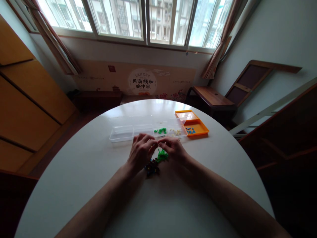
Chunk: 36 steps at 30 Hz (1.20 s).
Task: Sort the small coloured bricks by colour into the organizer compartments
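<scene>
My left hand (141,152) and my right hand (173,148) meet over the middle of a round white table (99,178), fingers curled and fingertips pinched together. Between and under them sits a small brick model (156,162), green on top and dark below. What the fingertips pinch is too small to make out. Just beyond the hands lies a clear plastic compartment box (123,134) with green pieces (160,131) and pale pieces (175,132) in it.
An orange tray (201,129) with blue pieces (190,131) lies right of the clear box. Past the table stand a wooden bench (213,97), a folded wooden frame (250,79) against the right wall, and wooden cabinets (27,105) at left. Windows run along the far wall.
</scene>
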Tool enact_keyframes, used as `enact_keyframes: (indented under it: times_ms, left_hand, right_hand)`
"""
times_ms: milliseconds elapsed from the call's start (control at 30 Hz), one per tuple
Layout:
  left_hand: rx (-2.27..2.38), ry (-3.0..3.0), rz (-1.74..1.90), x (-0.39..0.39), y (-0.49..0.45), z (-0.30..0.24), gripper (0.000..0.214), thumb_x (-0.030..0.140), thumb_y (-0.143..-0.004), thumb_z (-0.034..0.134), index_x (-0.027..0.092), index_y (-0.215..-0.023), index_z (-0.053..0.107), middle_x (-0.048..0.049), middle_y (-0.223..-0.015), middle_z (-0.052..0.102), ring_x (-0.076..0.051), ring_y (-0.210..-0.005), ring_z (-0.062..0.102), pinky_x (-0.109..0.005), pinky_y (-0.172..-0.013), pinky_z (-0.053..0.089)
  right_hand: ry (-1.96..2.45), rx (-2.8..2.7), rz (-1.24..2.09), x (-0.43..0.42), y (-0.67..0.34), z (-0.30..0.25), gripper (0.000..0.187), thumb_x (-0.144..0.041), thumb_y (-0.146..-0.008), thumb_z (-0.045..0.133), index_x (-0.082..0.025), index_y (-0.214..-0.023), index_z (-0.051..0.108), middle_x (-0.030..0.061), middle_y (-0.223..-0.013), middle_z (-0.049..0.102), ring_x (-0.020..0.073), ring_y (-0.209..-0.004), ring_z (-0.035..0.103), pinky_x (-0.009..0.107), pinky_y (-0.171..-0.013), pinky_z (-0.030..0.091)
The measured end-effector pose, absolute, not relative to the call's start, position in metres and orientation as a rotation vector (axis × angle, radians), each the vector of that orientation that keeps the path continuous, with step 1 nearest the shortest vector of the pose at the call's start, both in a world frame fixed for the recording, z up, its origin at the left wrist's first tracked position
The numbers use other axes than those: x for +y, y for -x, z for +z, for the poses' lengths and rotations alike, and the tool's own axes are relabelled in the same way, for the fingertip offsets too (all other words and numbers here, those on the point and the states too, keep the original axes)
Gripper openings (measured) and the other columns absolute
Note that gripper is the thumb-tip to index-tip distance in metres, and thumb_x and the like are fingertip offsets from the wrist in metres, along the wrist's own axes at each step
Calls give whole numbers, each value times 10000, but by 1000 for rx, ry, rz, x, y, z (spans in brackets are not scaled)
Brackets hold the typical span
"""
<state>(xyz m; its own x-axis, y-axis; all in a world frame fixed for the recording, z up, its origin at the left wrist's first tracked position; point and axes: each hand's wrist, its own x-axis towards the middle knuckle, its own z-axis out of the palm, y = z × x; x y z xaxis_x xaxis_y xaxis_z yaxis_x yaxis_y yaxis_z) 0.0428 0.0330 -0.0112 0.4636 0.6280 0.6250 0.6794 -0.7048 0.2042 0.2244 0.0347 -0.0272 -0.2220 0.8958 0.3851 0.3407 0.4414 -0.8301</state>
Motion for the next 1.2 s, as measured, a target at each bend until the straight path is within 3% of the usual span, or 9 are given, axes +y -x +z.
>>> enact_keyframes:
  times_ms: [100,200,367,467,667,900,1033,1200]
  left_hand:
    - [-1103,2544,-1125,31,-42,-8,98,239,-890,588,217,-828,661,-27,-884,668,-201,-918,511,-358,-825,366]
    - [-1112,2492,-1168,31,-40,-7,106,237,-891,588,223,-813,658,-21,-861,671,-197,-907,518,-359,-824,364]
    - [-1224,2480,-1194,35,-37,-9,183,352,-887,600,221,-775,660,-28,-844,672,-203,-890,527,-364,-794,363]
    - [-1256,2473,-1216,36,-35,-9,229,384,-890,590,216,-749,656,-31,-836,669,-205,-882,526,-366,-783,363]
    - [-1252,2490,-1174,35,-32,-10,196,334,-895,579,212,-765,660,-34,-854,670,-208,-889,526,-377,-798,364]
    - [-1342,2518,-1258,38,-32,-13,111,279,-870,603,216,-810,672,-27,-857,672,-209,-897,540,-381,-819,381]
    - [-1340,2601,-1256,39,-33,-16,74,250,-856,609,223,-864,678,-28,-898,674,-209,-927,540,-384,-858,394]
    - [-1309,2799,-1025,40,-37,-21,168,172,-807,618,240,-936,703,-29,-987,678,-226,-991,519,-399,-870,381]
  right_hand:
    - [961,-1748,870,35,-222,-27,185,-247,-841,568,-177,-908,726,45,-800,717,159,-744,645,267,-699,495]
    - [944,-1715,949,36,-220,-30,182,-276,-836,588,-176,-899,727,49,-813,726,157,-731,650,266,-689,499]
    - [986,-1728,924,38,-219,-32,220,-373,-818,645,-169,-824,725,20,-696,684,103,-545,534,223,-537,431]
    - [1012,-1748,813,40,-221,-31,222,-381,-814,661,-169,-790,722,10,-661,662,93,-523,490,221,-526,411]
    - [1160,-1675,601,60,-226,-19,177,-305,-820,630,-167,-839,738,38,-747,690,103,-553,494,235,-557,421]
    - [1181,-1485,706,91,-234,-17,336,-336,-789,616,-157,-1052,723,27,-728,690,97,-527,502,222,-509,418]
    - [1181,-1468,710,84,-243,-26,270,-326,-788,620,-158,-960,742,50,-756,701,120,-588,563,240,-563,459]
    - [1166,-1508,645,65,-249,-32,213,-303,-810,607,-158,-898,736,35,-726,674,97,-531,472,227,-518,413]
